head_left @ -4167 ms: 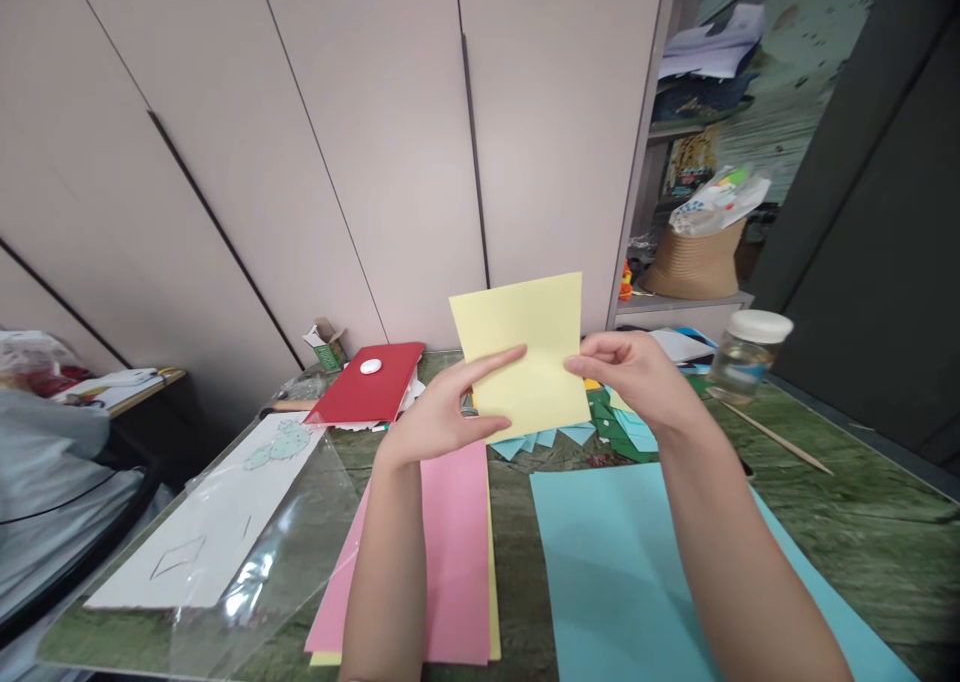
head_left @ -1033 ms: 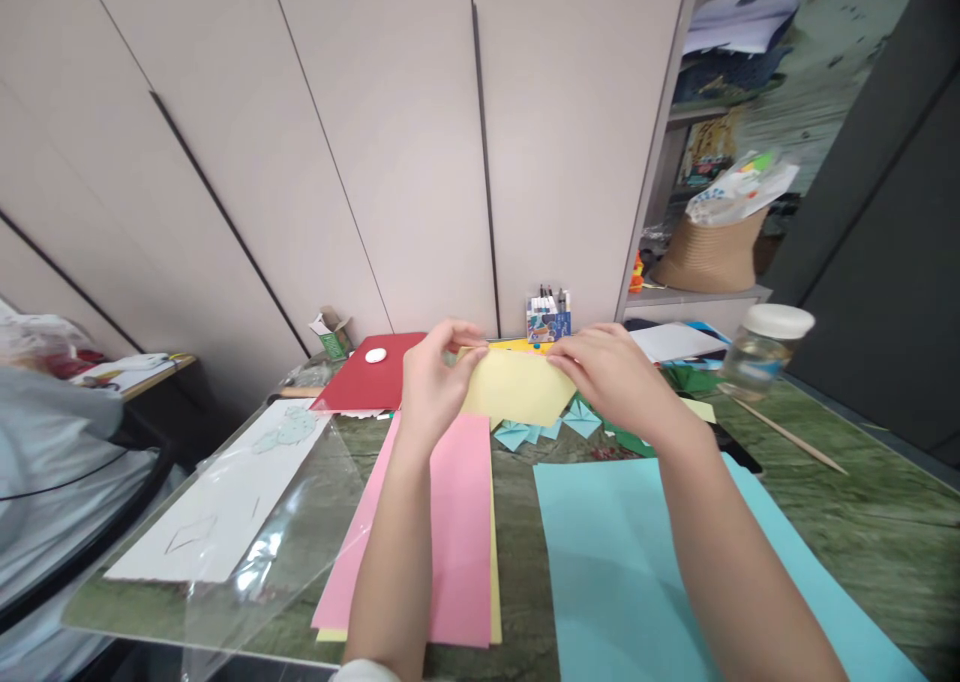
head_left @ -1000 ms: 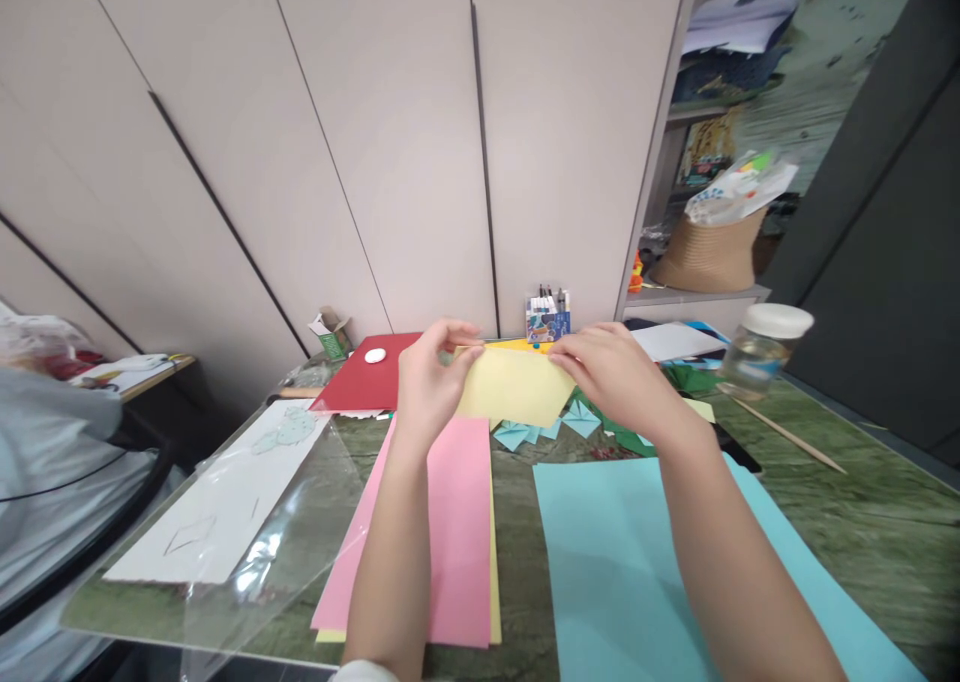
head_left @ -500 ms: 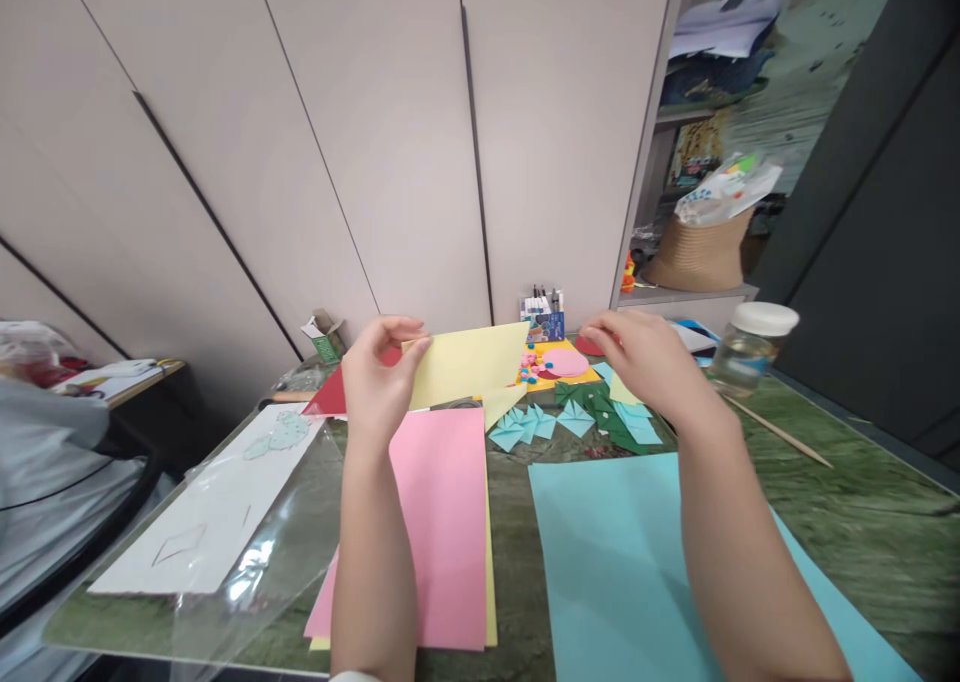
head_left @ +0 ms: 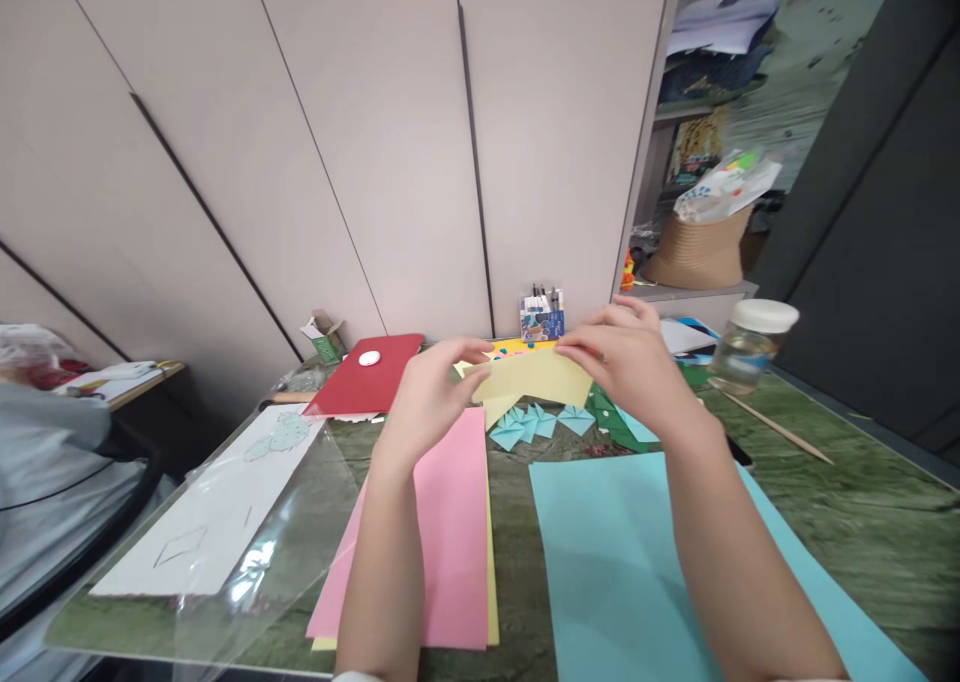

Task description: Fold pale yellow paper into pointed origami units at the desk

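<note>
A sheet of pale yellow paper (head_left: 536,374) is stretched between my hands above the back of the table. My left hand (head_left: 439,392) has its thumb and fingers around the left end, where a bit of yellow shows between them. At the upper right edge, my right hand (head_left: 626,362) pinches the sheet between thumb and fingertips. Another yellow paper piece (head_left: 499,409) lies just below it. Folded light blue paper pieces (head_left: 525,424) sit in front, beside dark green folded paper (head_left: 611,420). The yellow sheet partly hides an orange-yellow sheet (head_left: 517,346) with small coloured bits.
Pink paper (head_left: 454,532) lies front left and light blue paper (head_left: 615,562) front right. A red folder-like sheet (head_left: 367,372), a white drawing (head_left: 217,512) and clear plastic (head_left: 300,522) are leftward. A lidded jar (head_left: 750,347) and wooden stick (head_left: 780,430) stand and lie rightward.
My left hand has moved right, uncovering the red sheet and a white round thing on it. The yellow paper has shifted right and lower. My right hand, empty before, now grips its edge.
</note>
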The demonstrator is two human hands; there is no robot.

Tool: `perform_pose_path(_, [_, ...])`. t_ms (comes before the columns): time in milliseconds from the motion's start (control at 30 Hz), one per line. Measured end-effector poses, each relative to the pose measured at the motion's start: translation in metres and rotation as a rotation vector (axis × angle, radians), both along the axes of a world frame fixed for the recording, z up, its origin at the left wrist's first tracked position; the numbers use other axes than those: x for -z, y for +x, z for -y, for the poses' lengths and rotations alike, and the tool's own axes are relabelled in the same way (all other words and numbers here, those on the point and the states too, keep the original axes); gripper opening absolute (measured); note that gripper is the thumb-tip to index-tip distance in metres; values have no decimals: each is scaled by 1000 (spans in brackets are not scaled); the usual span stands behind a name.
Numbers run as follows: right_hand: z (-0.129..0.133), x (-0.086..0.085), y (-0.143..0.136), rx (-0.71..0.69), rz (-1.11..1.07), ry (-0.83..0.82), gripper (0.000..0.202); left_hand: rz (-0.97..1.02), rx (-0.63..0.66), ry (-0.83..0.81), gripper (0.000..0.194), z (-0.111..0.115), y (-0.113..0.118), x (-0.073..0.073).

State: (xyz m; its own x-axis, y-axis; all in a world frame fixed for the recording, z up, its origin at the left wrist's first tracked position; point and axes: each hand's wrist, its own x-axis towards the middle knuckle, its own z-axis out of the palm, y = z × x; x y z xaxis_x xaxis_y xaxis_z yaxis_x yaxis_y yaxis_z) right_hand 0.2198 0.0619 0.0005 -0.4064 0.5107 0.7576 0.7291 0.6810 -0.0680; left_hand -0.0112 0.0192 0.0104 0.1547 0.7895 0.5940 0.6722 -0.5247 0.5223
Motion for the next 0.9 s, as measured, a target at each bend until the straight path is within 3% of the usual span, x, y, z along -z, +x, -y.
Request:
perform_pose_path(133, [3, 0, -1, 25, 135, -40, 18, -223, 0, 7, 20, 0, 23, 4])
perform_pose_path(233, [6, 2, -7, -2, 187, -81, 20, -225, 55, -52, 14, -6, 39, 9])
perform_pose_path(333, [7, 3, -9, -46, 185, -156, 20, -203, 24, -66, 9, -12, 47, 15])
perform_pose_path(667, [8, -4, 4, -76, 97, -162, 21, -303, -59, 15, 11, -8, 40, 12])
perform_pose_path(900, [8, -2, 2, -99, 84, -152, 21, -331, -40, 26, 11, -9, 32, 11])
